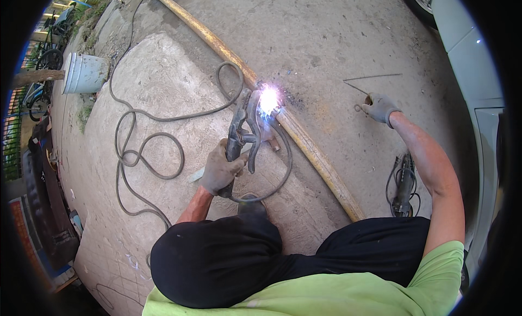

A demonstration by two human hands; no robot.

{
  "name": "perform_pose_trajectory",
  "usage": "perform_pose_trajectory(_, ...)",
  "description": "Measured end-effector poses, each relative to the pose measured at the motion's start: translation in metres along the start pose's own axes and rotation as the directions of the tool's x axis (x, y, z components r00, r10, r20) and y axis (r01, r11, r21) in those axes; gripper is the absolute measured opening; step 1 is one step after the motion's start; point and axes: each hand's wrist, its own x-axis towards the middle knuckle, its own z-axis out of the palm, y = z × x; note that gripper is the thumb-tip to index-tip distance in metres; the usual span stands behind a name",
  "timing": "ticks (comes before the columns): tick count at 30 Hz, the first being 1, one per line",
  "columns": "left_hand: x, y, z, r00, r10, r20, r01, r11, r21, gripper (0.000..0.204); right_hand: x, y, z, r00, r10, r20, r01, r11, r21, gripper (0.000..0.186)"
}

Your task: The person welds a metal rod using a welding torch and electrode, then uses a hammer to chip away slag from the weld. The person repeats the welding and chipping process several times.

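My left hand (218, 172), in a grey work glove, is closed around the black handle of a welding electrode holder (237, 125). A bright white-violet arc (269, 100) burns beside its jaws, and the glare hides the electrode tip and the joint. The arc sits on a long, rusty yellow metal pipe (312, 147) lying diagonally across the ground. My right hand (379, 108), also gloved, is off to the right of the pipe, its fingers closed on a thin bent metal rod (375, 76). Behind the holder, a brownish metal piece (273, 145) shows only in part.
A dark welding cable (174, 119) loops over the concrete at left. A corded black power tool (404, 186) lies below my right forearm. A white bucket (86, 73) stands far left, a dark padded seat (49, 202) nearer. A light-coloured vehicle (462, 49) borders the right side.
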Motion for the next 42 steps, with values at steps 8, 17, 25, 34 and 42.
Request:
perform_pose_trajectory(8, 0.005, -0.012, -0.002, 1.000, 0.020, -0.003, -0.020, 0.999, 0.030, 0.057, -0.001, -0.007, -0.003, 0.999, 0.027, 0.035, -0.028, 0.999, 0.026, 0.064)
perform_pose_trajectory(17, 0.004, -0.004, -0.002, 1.000, 0.016, -0.020, -0.015, 0.999, 0.041, 0.053, -0.010, -0.019, -0.013, 0.995, 0.070, 0.077, -0.072, 0.997, 0.034, 0.053)
perform_pose_trajectory(25, 0.008, -0.009, -0.004, 0.999, 0.046, -0.004, -0.046, 0.997, 0.059, 0.048, -0.004, -0.009, -0.004, 1.000, -0.009, -0.004, 0.009, 1.000, -0.017, 0.049)
perform_pose_trajectory(34, 0.016, -0.001, 0.003, 0.999, 0.032, -0.012, -0.031, 0.995, 0.090, 0.049, 0.000, 0.011, -0.001, 1.000, -0.016, -0.016, 0.017, 1.000, 0.025, 0.053)
perform_pose_trajectory(42, 0.004, 0.000, -0.005, 1.000, 0.014, -0.027, -0.011, 0.996, 0.087, 0.048, 0.003, -0.006, -0.001, 0.995, -0.071, -0.064, 0.069, 0.997, -0.021, 0.041)
